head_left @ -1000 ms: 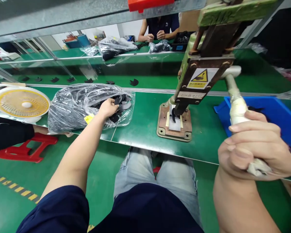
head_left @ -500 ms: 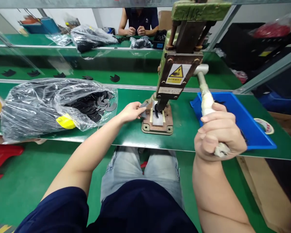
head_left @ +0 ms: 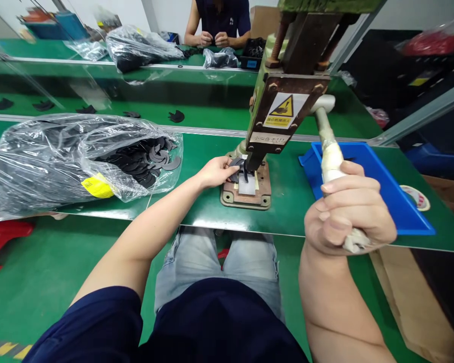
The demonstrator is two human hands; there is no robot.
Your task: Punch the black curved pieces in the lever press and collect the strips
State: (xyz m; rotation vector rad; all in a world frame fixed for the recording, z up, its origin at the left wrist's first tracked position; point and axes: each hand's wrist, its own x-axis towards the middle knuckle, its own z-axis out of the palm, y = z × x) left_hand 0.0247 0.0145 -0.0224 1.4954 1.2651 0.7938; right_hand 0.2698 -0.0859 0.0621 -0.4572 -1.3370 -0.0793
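Note:
My left hand (head_left: pixel 216 171) pinches a small dark flat piece (head_left: pixel 235 164) and holds it at the base plate (head_left: pixel 245 194) of a green hand press (head_left: pixel 287 101), right under its punch. My right hand (head_left: pixel 348 212) is closed round the press's white wrapped lever handle (head_left: pixel 331 156), out to the right and nearer me. A clear plastic bag (head_left: pixel 75 161) full of several dark flat pieces lies open on the green table (head_left: pixel 204 212) to the left of the press.
A blue tray (head_left: pixel 382 191) sits to the right of the press, a tape roll (head_left: pixel 416 196) beside it. Beyond runs a green conveyor (head_left: pixel 136 108) carrying dark pieces. A person sits at the far bench working among more bags. A red stool (head_left: pixel 0 242) stands at the lower left.
My left hand left the bag's mouth with a dark piece and moved right to the press base, then slid it further under the punch. My right hand stayed on the lever.

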